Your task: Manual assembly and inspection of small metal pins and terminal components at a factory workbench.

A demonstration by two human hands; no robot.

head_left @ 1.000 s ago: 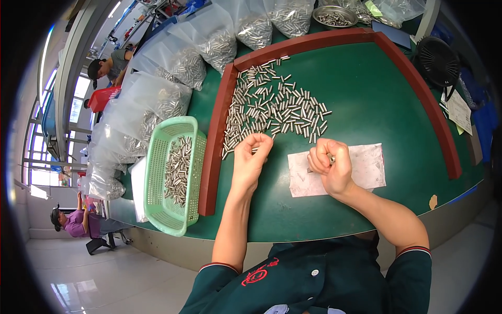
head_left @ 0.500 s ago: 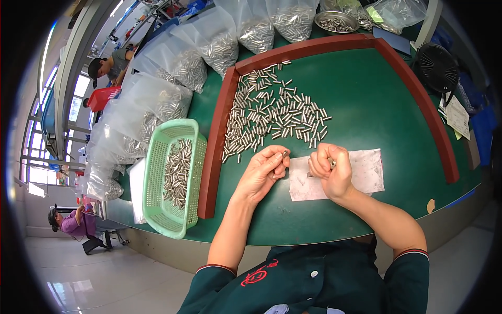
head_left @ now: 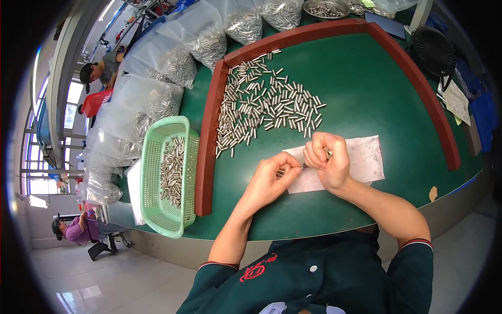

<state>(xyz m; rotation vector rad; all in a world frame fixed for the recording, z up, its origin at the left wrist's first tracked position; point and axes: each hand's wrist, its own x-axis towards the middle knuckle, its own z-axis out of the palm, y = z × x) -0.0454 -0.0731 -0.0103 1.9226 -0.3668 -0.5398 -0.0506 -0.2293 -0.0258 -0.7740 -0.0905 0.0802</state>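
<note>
My left hand [head_left: 265, 182] is closed around small metal pins [head_left: 281, 171], some showing between the curled fingers. Its thumb and index fingertips pinch together right beside the dark tip of a slim tool. That tool [head_left: 329, 153] is in the fist of my right hand [head_left: 333, 166]; only a round metal end and the tip show. Both hands are over a white, smudged sheet [head_left: 363, 157]. Beyond them a spread of loose cylindrical metal pins [head_left: 285, 104] lies on the green tabletop [head_left: 361, 83].
A red-brown raised border [head_left: 205, 152] frames the work area. Left of it stands a green plastic basket [head_left: 184, 201] with pins inside. Clear bags of pins [head_left: 178, 68] line the table's far left. A metal bowl [head_left: 327, 9] and a black fan [head_left: 434, 52] are at the back.
My left hand has moved right and turned, bringing its fingertips from a gap away up to the tool tip. My right hand keeps its grip on the tool. The view has shifted slightly.
</note>
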